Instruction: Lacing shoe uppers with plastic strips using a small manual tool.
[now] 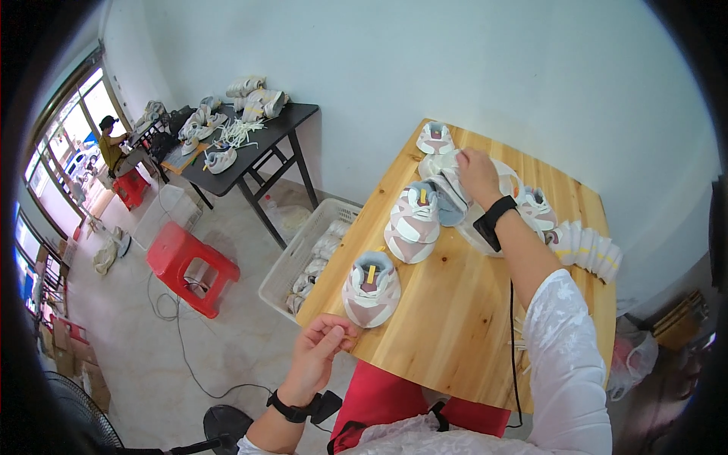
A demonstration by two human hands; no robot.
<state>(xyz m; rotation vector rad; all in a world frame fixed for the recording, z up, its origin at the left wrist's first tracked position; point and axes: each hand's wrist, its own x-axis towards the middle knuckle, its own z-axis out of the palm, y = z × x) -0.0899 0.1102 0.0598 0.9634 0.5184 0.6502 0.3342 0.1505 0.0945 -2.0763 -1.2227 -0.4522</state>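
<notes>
Head view, right hand fingers on shoe (grey)

We see a bright, evenly lit room, with daylight pouring in through the windows at the far left, where the panes are blown out to near white. Shadows are soft: a faint one lies under the red stool and beneath the shoes on the wooden table. Fisheye distortion bends the table's edges and the wall, and a black vignette rings the frame. Far objects look small and slightly soft, and the centre stays sharp
</notes>
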